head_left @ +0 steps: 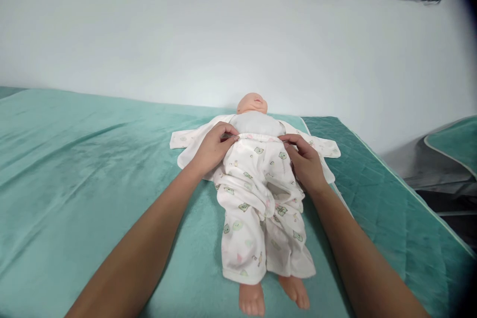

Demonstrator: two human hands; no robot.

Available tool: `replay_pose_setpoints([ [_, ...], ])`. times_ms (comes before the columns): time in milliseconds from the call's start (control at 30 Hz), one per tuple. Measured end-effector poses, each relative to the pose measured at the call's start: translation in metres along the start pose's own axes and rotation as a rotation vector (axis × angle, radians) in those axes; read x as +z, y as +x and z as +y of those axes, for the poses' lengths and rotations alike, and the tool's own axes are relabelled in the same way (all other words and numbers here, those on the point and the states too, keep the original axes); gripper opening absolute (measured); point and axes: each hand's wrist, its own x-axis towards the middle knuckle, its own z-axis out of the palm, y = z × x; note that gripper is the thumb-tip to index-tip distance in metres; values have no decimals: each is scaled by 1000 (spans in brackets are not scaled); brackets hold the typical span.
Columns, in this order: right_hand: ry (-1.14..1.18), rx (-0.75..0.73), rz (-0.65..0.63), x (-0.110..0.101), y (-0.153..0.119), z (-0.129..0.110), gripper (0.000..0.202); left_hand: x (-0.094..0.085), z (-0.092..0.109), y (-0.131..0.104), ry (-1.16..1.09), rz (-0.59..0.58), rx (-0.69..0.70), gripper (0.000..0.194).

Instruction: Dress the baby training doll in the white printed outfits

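In the head view, pinching the gathered waistband (pixel 261 137) of printed baby trousers (pixel 244 203) at both sides, with left hand (pixel 216 145) and right hand (pixel 306 163). Worn by a baby doll (pixel 255 123) lying face up on a teal blanket (pixel 93 184) (with bare feet (pixel 252 300) showing below the hems), above a spread baby top (pixel 189 153).

doll head (pixel 250 103) — smooth, plastic-looking | trousers (pixel 242 233) — matt printed cloth | cover (pixel 93 184): plush cloth | wall (pixel 186 49): smooth, matt

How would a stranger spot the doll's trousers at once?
Below the white wall, a doll lies on green cloth. The trousers are the white printed garment whose waistband the left hand and right hand hold; unlike the jacket with outspread sleeves, they end above bare feet.
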Motion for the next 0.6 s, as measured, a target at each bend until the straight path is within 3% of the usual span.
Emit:
replay_pose_setpoints([
  [167,-254,-340,-63,0,8,-7,24,3,-2,2,276,-17,224,7],
  [267,-231,-371,-142,-1,14,-9,29,3,-3,5,241,-65,176,8],
  [367,-223,-308,-223,-1,26,-16,26,1,-5,17,221,-79,40,8],
  [467,-237,-140,-344,1,44,-28,15,-3,-10,38,215,-119,-82,9],
  [600,-229,19,-482,5,65,-38,25,-2,-17,55,175,-133,-168,10],
])
